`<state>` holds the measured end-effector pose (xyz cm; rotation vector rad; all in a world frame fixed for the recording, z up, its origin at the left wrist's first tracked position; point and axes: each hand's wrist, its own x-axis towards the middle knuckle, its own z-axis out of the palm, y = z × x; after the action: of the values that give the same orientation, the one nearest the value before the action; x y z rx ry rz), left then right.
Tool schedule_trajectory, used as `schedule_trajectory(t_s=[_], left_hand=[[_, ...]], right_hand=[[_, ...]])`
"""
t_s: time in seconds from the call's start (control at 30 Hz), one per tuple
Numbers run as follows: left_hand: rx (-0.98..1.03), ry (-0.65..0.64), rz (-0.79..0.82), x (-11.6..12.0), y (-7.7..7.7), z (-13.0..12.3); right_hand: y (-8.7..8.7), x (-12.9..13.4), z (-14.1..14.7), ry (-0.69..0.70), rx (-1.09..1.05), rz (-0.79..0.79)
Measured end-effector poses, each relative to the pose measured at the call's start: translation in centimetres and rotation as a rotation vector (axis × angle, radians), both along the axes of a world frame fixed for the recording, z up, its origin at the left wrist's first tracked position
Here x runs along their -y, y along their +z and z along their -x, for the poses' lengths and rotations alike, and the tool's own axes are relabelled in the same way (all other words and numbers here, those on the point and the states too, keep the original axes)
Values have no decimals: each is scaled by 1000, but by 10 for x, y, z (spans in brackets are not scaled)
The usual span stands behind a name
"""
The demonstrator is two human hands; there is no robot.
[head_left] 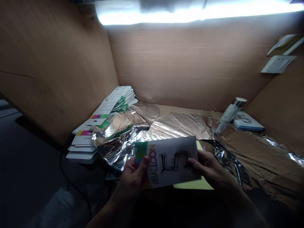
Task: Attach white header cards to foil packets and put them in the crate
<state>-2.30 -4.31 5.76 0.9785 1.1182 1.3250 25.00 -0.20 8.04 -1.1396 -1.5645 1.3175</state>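
A white balloon packet (168, 164) with colourful lettering and a silver number 5 is held sideways in front of me. My left hand (135, 174) grips its left end, thumb on the printed face. At the right end, my right hand (209, 167) holds the packet, thumb over the edge of the number. Yellow paper (194, 184) shows behind and below the packet. Crumpled silver foil (128, 139) lies just beyond it.
Stacked white cards (83, 142) run along the left wall. More foil (261, 158) covers the right side. A bottle (231, 110) stands tilted beside a pile of packets (248, 122). Bright lamp (152, 15) overhead; wall socket (277, 64) at right.
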Motion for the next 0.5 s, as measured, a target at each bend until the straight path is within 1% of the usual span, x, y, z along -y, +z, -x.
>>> schedule_trajectory(t_s=[0.03, 0.07, 0.13, 0.23, 0.3, 0.37, 0.43, 0.47, 0.5], left_hand=[[73, -19, 21, -1, -1, -4], [132, -30, 28, -4, -3, -8], [249, -51, 41, -11, -10, -18], [385, -131, 97, -17, -19, -33], [357, -178, 137, -16, -20, -42], [251, -200, 167, -13, -18, -48], [153, -249, 195, -15, -16, -49], [117, -308, 215, -18, -15, -49], [83, -374, 227, -22, -16, -49]], right_hand=[[-1, 5, -5, 61, -65, 84], [-2, 11, -10, 78, -114, 150], [-7, 20, -17, 37, -178, 246], [-23, 31, -25, -58, -259, 363], [-33, 41, -32, -89, -296, 401], [-39, 54, -43, -61, -303, 379], [-38, 67, -58, -8, -275, 342], [-35, 70, -69, -15, -251, 323], [-29, 71, -82, -77, -228, 295]])
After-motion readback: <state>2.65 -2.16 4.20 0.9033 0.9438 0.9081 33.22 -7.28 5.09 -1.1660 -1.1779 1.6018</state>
